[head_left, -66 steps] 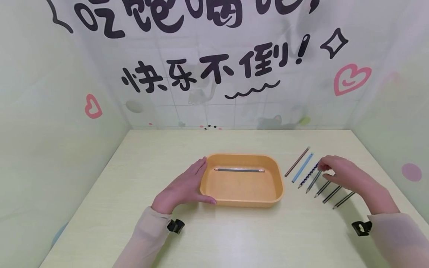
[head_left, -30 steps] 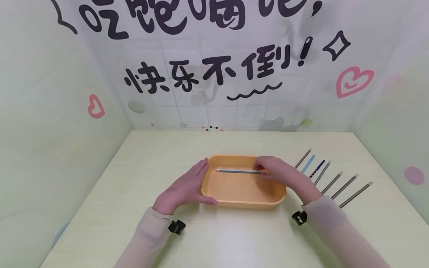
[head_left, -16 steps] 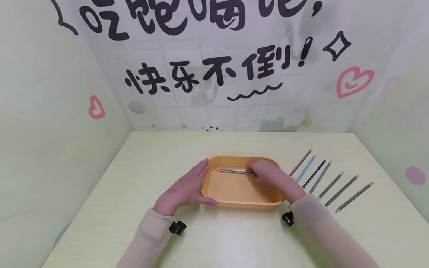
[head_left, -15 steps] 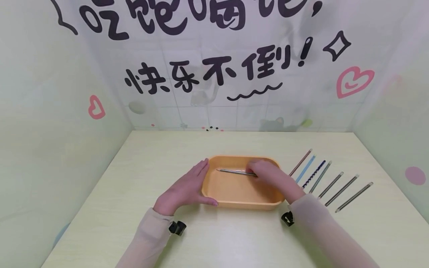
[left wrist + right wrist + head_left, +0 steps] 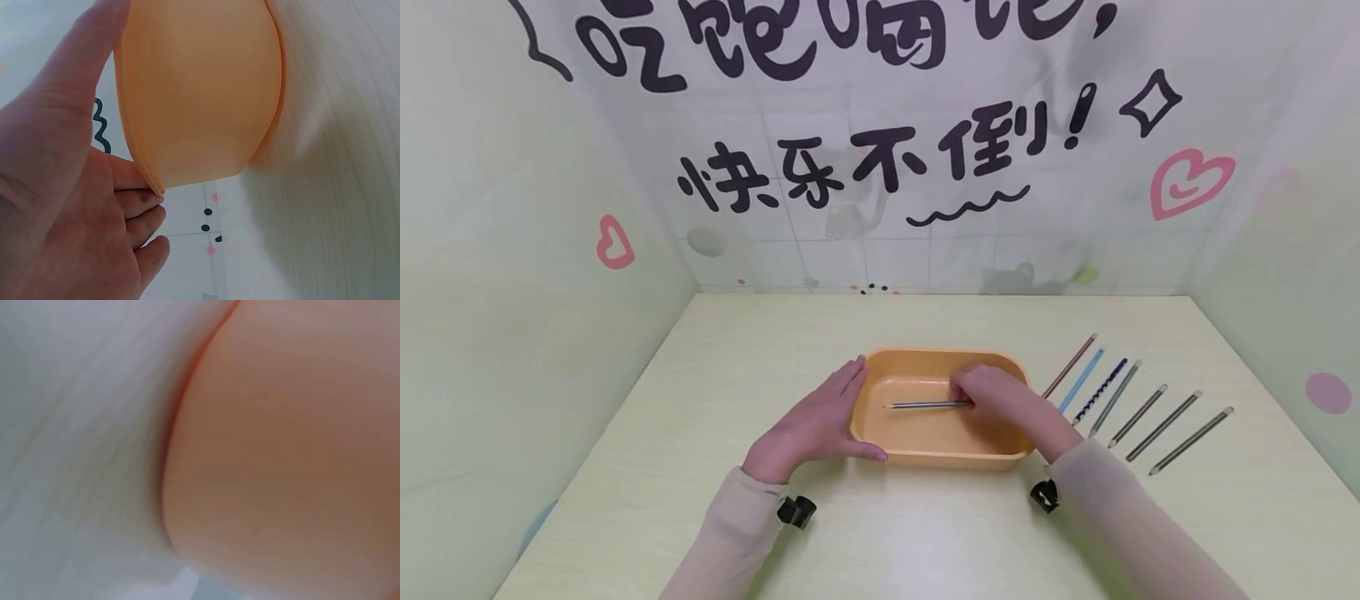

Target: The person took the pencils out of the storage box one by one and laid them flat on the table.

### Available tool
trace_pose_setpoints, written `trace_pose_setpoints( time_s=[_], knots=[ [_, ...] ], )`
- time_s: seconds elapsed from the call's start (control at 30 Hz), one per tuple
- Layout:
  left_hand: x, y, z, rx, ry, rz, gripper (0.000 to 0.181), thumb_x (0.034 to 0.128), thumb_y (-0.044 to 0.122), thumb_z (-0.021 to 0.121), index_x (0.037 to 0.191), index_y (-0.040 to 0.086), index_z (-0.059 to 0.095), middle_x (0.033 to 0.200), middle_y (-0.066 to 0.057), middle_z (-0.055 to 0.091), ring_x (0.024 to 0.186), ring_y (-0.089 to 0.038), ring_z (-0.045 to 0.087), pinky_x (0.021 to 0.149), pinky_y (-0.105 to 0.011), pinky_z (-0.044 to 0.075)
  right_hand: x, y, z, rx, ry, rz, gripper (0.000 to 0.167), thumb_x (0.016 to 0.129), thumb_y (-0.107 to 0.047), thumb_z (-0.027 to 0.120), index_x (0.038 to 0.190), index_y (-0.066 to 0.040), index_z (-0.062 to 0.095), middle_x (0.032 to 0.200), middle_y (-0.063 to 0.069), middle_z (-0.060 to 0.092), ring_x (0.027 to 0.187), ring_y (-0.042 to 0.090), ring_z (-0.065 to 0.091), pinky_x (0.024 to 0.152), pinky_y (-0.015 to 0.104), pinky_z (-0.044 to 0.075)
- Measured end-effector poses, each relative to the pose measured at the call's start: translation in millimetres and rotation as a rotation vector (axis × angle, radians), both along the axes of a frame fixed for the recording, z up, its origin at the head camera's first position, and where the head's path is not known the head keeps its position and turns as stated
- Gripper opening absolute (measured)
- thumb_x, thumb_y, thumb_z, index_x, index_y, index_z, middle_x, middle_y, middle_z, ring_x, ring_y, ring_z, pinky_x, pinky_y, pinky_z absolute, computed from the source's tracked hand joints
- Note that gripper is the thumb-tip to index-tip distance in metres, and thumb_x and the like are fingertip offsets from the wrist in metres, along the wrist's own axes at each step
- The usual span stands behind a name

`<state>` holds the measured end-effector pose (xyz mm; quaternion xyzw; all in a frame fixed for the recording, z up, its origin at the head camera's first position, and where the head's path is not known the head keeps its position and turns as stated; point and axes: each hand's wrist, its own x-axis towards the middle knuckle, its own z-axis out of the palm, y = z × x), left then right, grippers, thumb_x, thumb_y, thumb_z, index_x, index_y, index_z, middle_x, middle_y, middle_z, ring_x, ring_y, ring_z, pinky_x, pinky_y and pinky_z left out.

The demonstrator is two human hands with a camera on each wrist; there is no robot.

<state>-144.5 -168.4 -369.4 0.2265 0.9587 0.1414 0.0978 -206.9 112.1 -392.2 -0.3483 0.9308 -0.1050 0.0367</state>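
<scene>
An orange plastic tray point(image 5: 940, 442) stands on the table in the head view. My left hand point(image 5: 816, 421) holds its left end, thumb on the front rim and fingers along the back corner. In the left wrist view, the fingertips point(image 5: 147, 212) of that hand meet the tray's rim point(image 5: 140, 156). Inside the tray, my right hand point(image 5: 1000, 404) pinches the eraser end of a grey pencil point(image 5: 925, 405), whose sharpened tip points left. The fingertips of this hand are partly hidden. Only the tray's outer wall point(image 5: 281, 456) and some blurred tabletop fill the right wrist view.
Several pencils lie slanted in a row right of the tray: a brown one point(image 5: 1071, 364), a light blue one point(image 5: 1082, 379), a dark blue twisted one point(image 5: 1101, 390), a grey-green one point(image 5: 1116, 396) and striped dark ones point(image 5: 1165, 425). A printed curtain point(image 5: 820, 267) closes off the table's back.
From the row at the right, my right hand has moved left into the tray and taken hold of the grey pencil. The pencil has shifted toward the tray's front. My left hand stays put.
</scene>
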Motion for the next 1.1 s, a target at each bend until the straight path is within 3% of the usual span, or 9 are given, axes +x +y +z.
trace_pose_setpoints(
  time_s=[0.2,0.63,1.1],
  knots=[
    [-0.7,-0.4,-1.0,0.006,-0.001,0.002,0.131,0.0694,0.068,0.078,0.158,-0.003,0.013,0.169,-0.014,0.005,0.157,-0.031,0.008,0.128,-0.044,0.018,6.4,4,13.6,-0.085,0.012,0.041,0.020,0.078,0.004,0.072,0.082,-0.011,0.060,0.072,-0.004,0.053,0.068,0.009,0.045,0.061,0.019,0.040],
    [-0.1,-1.0,-1.6,0.011,-0.005,-0.001,0.130,0.0698,0.068,0.078,0.158,-0.003,0.013,0.169,-0.015,0.004,0.157,-0.032,0.008,0.128,-0.044,0.019,19.1,22,38.4,-0.205,0.073,0.088,0.024,0.075,0.005,0.068,0.080,-0.016,0.057,0.075,-0.006,0.052,0.074,0.008,0.045,0.063,0.020,0.041],
    [0.7,1.4,2.2,0.001,-0.004,-0.007,0.129,0.0711,0.066,0.078,0.158,-0.004,0.013,0.169,-0.016,0.005,0.157,-0.032,0.008,0.128,-0.044,0.018,38.0,87,51.8,-0.274,0.203,0.026,0.031,0.075,0.009,0.071,0.085,-0.018,0.059,0.082,-0.010,0.057,0.082,0.007,0.059,0.069,0.025,0.058]
  ],
)
